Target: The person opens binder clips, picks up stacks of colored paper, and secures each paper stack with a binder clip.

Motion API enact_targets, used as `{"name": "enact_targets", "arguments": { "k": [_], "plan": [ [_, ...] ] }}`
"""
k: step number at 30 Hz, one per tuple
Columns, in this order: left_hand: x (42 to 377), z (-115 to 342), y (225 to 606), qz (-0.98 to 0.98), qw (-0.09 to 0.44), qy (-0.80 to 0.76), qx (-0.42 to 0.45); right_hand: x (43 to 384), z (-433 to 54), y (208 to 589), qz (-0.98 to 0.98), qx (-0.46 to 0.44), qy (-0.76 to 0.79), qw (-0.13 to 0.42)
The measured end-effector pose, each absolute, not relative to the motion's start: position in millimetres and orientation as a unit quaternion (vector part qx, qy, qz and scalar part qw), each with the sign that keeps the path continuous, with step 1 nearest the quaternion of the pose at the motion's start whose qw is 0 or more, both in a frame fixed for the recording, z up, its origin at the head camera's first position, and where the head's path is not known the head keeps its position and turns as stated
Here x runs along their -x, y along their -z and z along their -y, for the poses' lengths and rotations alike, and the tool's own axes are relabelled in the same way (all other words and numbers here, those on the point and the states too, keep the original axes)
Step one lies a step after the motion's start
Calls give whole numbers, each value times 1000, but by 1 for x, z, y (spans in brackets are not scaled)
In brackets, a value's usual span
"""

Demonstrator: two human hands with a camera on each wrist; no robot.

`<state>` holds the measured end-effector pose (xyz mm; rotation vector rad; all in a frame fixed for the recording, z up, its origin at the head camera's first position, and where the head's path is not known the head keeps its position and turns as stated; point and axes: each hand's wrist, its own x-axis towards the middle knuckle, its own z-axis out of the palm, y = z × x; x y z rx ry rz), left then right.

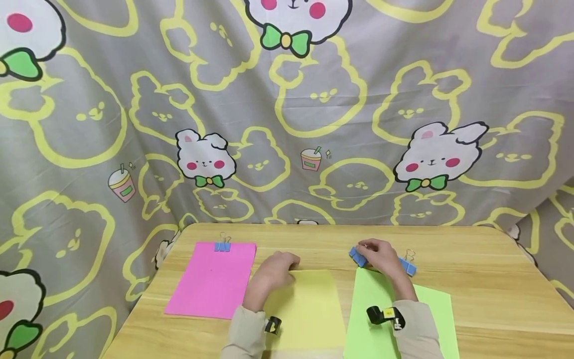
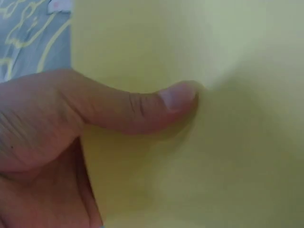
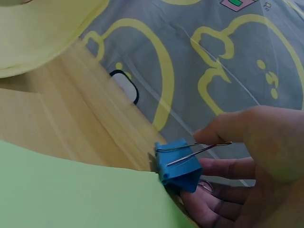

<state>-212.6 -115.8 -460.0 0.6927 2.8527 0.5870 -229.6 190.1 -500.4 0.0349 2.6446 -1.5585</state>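
Observation:
My left hand (image 1: 275,271) is at the upper left of the yellow paper (image 1: 309,309). In the left wrist view, its thumb (image 2: 142,107) lies across the yellow face, with the other fingers mostly hidden behind the sheet. My right hand (image 1: 381,257) pinches a blue binder clip (image 1: 358,257) by its wire handles, just beyond the upper left of the light green paper (image 1: 367,299). Up close, the clip (image 3: 178,164) borders the green edge (image 3: 95,190); whether it bites the paper I cannot tell. A second blue binder clip (image 1: 408,267) is beside my right wrist.
Pink paper (image 1: 213,284) lies at the left with a blue binder clip (image 1: 222,246) on its top edge. Everything rests on a wooden table (image 1: 502,299). A grey curtain (image 1: 350,189) with yellow cartoon outlines hangs behind the far edge.

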Motion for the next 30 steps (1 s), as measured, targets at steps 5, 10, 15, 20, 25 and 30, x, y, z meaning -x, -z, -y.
{"name": "enact_targets", "arguments": {
  "k": [5, 10, 15, 20, 25, 30],
  "plan": [
    [216, 151, 448, -929, 53, -275, -241, 231, -191, 499, -849, -4, 526, 46],
    [217, 178, 435, -896, 7, -414, -163, 232, -191, 499, -848, 0, 528, 47],
    [225, 185, 437, -812, -21, -578, -82, 231, -192, 499, -850, 8, 526, 41],
    [232, 186, 460, -781, 26, -621, -60, 231, -194, 500, -846, 20, 532, 41],
    [236, 190, 476, -771, 43, -633, -52, 230, -193, 494, -836, 27, 546, 53],
    [238, 191, 478, -770, 38, -631, -79, 221, -193, 471, -850, 16, 523, 57]
  ]
}}
